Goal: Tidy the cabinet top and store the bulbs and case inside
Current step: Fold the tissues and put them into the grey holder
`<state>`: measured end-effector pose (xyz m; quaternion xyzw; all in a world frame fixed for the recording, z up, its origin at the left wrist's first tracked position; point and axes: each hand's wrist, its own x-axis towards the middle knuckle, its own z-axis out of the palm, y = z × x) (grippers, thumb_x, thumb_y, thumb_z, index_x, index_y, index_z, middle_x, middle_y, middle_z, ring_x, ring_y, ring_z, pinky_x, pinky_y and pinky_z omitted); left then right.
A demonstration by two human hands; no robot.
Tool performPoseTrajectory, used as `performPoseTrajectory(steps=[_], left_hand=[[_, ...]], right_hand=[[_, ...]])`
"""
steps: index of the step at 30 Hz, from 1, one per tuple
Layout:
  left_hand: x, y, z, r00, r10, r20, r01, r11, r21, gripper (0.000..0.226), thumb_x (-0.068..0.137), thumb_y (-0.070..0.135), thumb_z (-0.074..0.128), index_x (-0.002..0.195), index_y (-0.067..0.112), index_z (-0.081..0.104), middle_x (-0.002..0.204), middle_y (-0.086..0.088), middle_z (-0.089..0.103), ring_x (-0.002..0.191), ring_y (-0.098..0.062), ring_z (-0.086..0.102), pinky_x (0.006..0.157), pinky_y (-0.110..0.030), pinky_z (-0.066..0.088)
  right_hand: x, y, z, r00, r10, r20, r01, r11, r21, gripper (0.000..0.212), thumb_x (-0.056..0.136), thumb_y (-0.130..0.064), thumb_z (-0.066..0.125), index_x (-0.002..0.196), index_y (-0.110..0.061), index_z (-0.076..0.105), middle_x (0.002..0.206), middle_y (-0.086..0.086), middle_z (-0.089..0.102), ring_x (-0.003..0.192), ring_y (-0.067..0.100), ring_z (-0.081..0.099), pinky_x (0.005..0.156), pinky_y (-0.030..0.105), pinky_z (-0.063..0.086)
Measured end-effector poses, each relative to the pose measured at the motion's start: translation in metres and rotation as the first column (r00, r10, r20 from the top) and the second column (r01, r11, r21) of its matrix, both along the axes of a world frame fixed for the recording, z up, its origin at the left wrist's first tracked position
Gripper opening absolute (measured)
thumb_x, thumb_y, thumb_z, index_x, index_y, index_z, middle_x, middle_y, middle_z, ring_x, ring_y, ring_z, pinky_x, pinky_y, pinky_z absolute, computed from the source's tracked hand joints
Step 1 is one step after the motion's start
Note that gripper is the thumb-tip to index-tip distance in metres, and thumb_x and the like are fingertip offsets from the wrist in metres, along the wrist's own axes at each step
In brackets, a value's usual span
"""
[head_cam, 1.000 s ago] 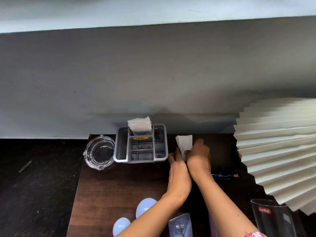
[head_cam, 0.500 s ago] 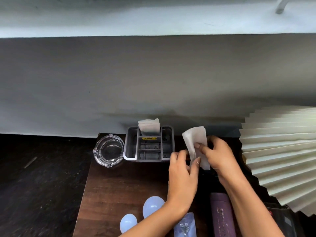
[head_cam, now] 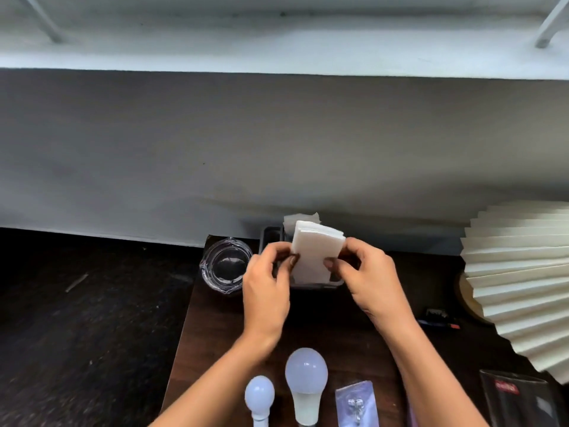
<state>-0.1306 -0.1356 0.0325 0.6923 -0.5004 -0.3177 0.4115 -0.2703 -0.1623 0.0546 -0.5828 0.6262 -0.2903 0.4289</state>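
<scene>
Left hand (head_cam: 266, 298) and right hand (head_cam: 371, 282) grip folded white paper (head_cam: 314, 252) | two bulbs (head_cam: 305, 380) on worktop (head_cam: 215, 328)

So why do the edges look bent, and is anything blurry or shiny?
Head view: the wide lens bows the pale wall ledge; both hands, left and right, and the white folded napkins look slightly soft; the larger white bulb and clear glass ashtray carry small highlights; the floor at left is dark.
</scene>
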Motion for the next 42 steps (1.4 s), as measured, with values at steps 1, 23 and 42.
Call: performPoseTrajectory(steps=[1,23,42], left_hand=[[0.006,-0.002,0.0,1.0,-0.004,0.019,0.005,1.0,-0.018,0.017,0.086,0.01,0.059,0.096,0.022,0.063,0.091,-0.005,0.066,0.088,-0.015,0.061,0.081,-0.03,0.05],[0.02,-0.026,-0.022,0.969,-0.039,0.246,0.075,0.988,-0.138,0.026,0.075,-0.004,0.065,0.094,0.012,0.07,0.075,0.021,0.046,0.079,-0.027,0.059,0.075,-0.033,0.043],[0.023,-0.021,-0.043,0.905,-0.123,0.406,0.161,0.985,-0.062,0.026,0.082,0.026,0.044,0.097,0.018,0.063,0.096,-0.002,0.067,0.091,-0.026,0.052,0.081,-0.032,0.035]], right_hand=[[0.005,-0.002,-0.002,0.999,0.002,-0.034,-0.003,0.999,-0.039,0.019,0.079,-0.004,0.064,0.095,-0.012,0.067,0.093,0.004,0.068,0.085,0.013,0.059,0.064,-0.001,0.037],[0.024,-0.009,-0.033,0.989,-0.089,-0.116,0.059,0.969,-0.24,0.018,0.077,0.005,0.061,0.092,-0.003,0.066,0.091,0.011,0.068,0.079,0.011,0.055,0.069,-0.005,0.033],[0.026,-0.01,-0.045,0.97,-0.048,-0.239,-0.007,0.975,-0.222,0.017,0.074,-0.004,0.067,0.091,-0.008,0.067,0.094,0.01,0.067,0.094,0.027,0.059,0.085,0.026,0.041]])
